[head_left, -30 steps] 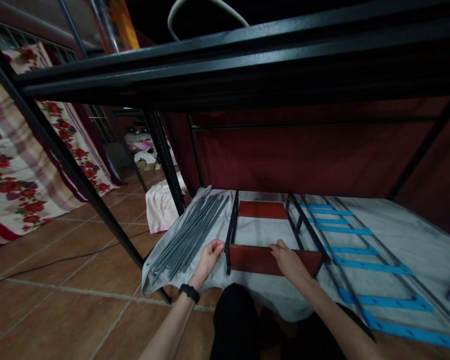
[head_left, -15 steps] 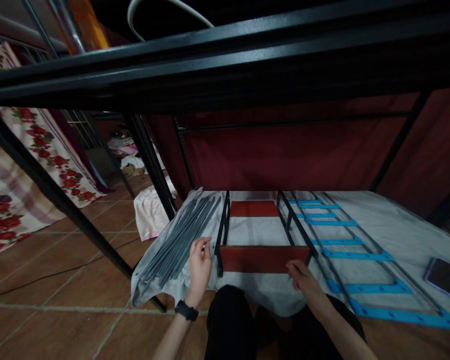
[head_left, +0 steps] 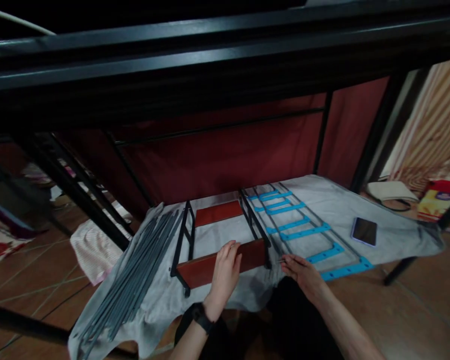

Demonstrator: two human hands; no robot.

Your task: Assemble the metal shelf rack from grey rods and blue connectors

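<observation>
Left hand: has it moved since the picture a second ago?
Yes, rightward: the left hand was at the left end of the front board, beside the rods; now it is near the board's middle.

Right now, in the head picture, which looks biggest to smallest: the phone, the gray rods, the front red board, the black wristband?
Largest to smallest:
1. gray rods, as a bundle
2. front red board, partly covered
3. phone and black wristband: too alike to rank; the wristband is nearer
</observation>
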